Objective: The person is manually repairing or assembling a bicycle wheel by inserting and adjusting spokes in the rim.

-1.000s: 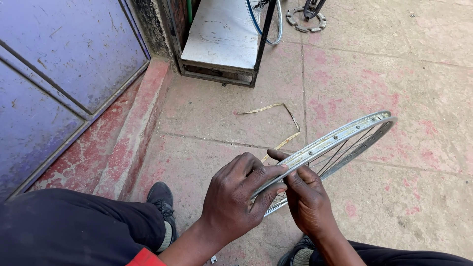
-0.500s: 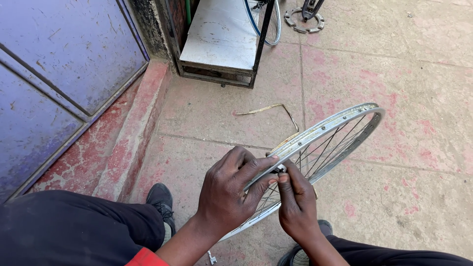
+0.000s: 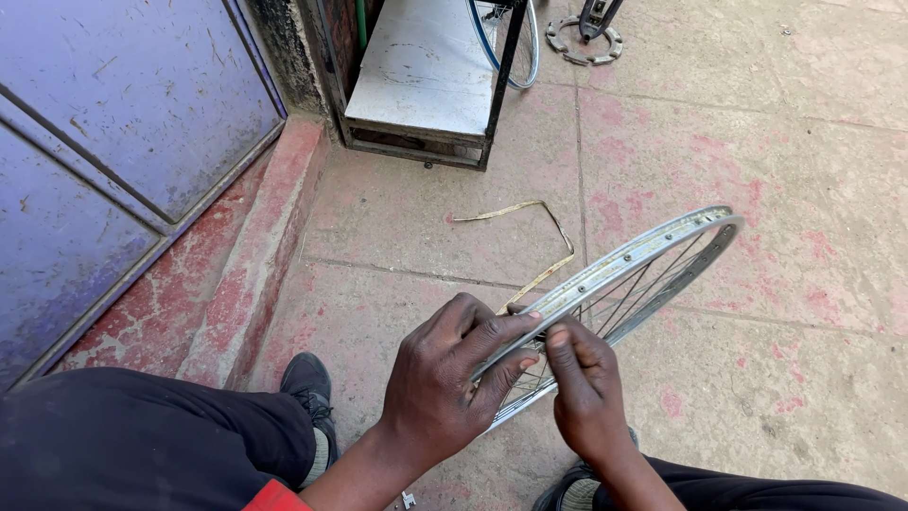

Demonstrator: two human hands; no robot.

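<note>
A silver spoked bicycle wheel rim [image 3: 653,248] is held upright in front of my knees, seen almost edge-on. My left hand [image 3: 454,378] wraps over the rim's near part, thumb and fingers clamped on it. My right hand [image 3: 582,393] is just to its right, with fingertips pinching at the inner side of the rim where the spokes meet it. Whatever small part those fingertips hold is too hidden to tell.
A thin yellowish strip [image 3: 530,213] lies curled on the paved ground beyond the wheel. A grey metal stand [image 3: 421,76] stands at the back beside a blue door [image 3: 113,142]. A toothed sprocket [image 3: 582,43] lies at the far top. My dark shoe [image 3: 307,383] rests below.
The wheel has tilted and swung slightly left and down. My right hand has shifted from gripping the rim's side to pinching at its inner edge beside my left hand.
</note>
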